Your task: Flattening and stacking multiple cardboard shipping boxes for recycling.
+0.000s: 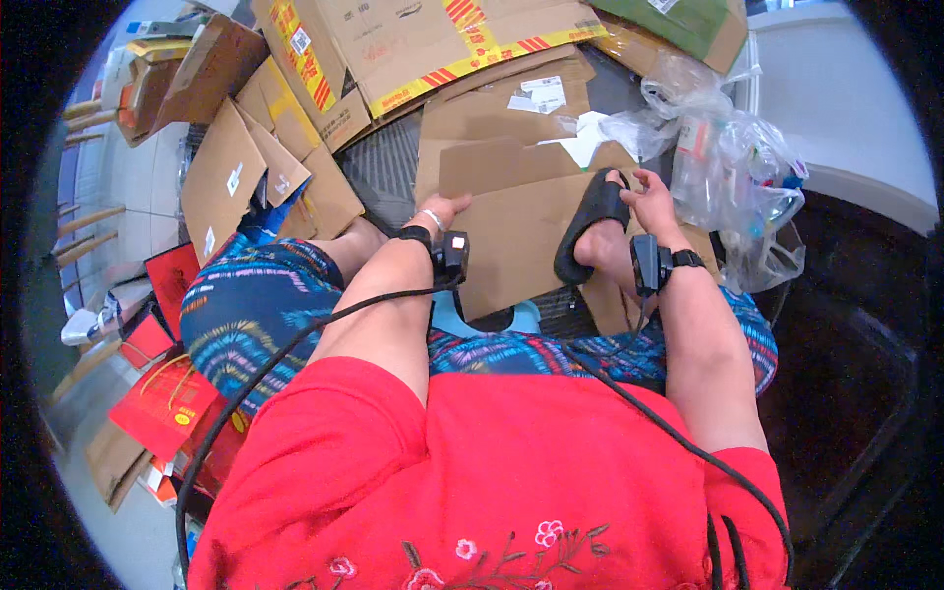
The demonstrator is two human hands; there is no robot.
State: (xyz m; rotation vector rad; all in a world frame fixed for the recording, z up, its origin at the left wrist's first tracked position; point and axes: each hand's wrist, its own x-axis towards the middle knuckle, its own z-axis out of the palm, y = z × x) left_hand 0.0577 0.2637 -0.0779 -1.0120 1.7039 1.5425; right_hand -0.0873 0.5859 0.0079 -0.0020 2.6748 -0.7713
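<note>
A cardboard sheet (516, 228) lies tilted between my knees, with more cardboard under and beyond it. My left hand (446, 210) is at the sheet's left edge, thumb along its face; the fingers are partly hidden behind the edge, so I cannot tell how firmly it holds. My right hand (650, 200) is just right of the black slipper (590, 217) on my foot, which rests against the sheet's right side. The fingers of that hand are curled and apart, with nothing visible in them. White torn paper (588, 140) lies past the slipper.
Flattened cartons with yellow tape (472, 44) are piled ahead, more cardboard (221, 166) at the left. A clear plastic bag of bottles (737, 162) stands at the right. Red paper bags (173, 402) lie at the lower left. Black cables run from both wrists.
</note>
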